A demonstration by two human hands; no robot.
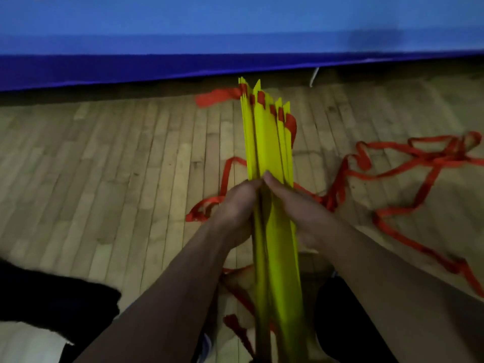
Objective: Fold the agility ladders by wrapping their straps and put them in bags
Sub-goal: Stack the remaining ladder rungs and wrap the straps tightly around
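Note:
A bundle of yellow ladder rungs (267, 142) stands stacked together, pointing away from me over the wooden floor. My left hand (235, 208) grips the bundle from the left side at its middle. My right hand (293, 205) holds it from the right, thumb pressed on the top rung. Red straps (408, 158) run from the rungs' far ends and trail in loose tangles across the floor to the right. More red strap (204, 209) loops out beside my left hand and below the bundle.
A blue padded mat (235, 48) runs along the far side of the wooden floor (104, 166). A black object (52, 297) lies at the lower left with something white (28, 344) under it. A dark shape (340, 323) sits under my right forearm.

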